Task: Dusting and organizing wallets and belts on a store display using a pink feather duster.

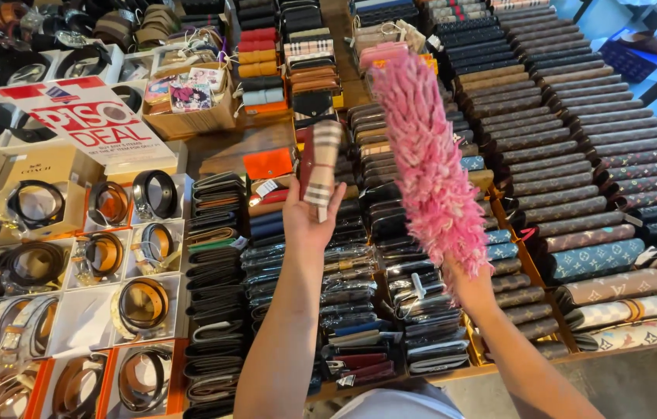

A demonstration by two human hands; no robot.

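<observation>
I am looking down over a market table [639, 372] packed with leather goods, both my bare arms stretched out ahead of me; my left hand [307, 221] is raised just left of centre, fingers and thumb closed around the lower end of a long checked wallet [321, 167] in beige with dark and red stripes, held upright so it points toward twelve o'clock; my right hand [470, 281], at about four o'clock from the left one, is wrapped shut on the handle of a fluffy pink duster [428, 159], whose shaggy head slants up toward eleven o'clock and hides the handle itself; the wallet and the duster are near each other but apart; below my hands, from six o'clock up to twelve, run tight rows of dark wallets [359, 287] standing on edge, some in clear wrap; at three o'clock lie longer rows of brown patterned wallets [569, 147]; at nine o'clock coiled belts [142, 304] sit in small white and orange boxes; at ten o'clock a red and white sale sign [84, 116] lies flat; an orange wallet [268, 163] rests just left of the checked one.
</observation>
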